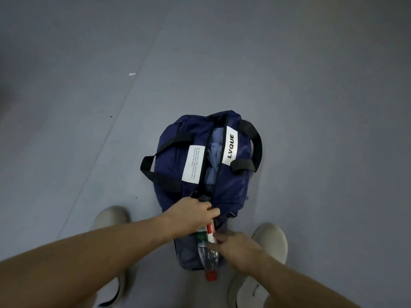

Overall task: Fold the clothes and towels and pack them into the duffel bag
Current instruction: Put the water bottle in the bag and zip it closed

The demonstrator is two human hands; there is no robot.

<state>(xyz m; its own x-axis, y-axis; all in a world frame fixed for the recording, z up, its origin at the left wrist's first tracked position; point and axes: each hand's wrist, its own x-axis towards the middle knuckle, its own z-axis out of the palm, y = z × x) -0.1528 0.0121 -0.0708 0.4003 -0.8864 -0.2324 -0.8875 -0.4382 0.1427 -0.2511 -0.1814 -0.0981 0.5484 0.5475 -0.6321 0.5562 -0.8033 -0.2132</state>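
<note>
Navy fabric duffel bag (pixel 235 187) on floor ahead, long axis running away from feet, pale blue clothes (pixel 214 147) inside. Left hand (pixel 193 212) pinches its near end; right hand (pixel 235 247), blurred, against clear plastic bottle (pixel 206 256), grip unclear.

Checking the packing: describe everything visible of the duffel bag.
The duffel bag is navy fabric with black strap handles and two white labels, one reading LVQUE. It lies on the grey floor, its top zip open, light blue cloth showing inside. The left hand grips its near end; a clear red-capped bottle lies at the end pocket there, the blurred right hand on it.
</note>
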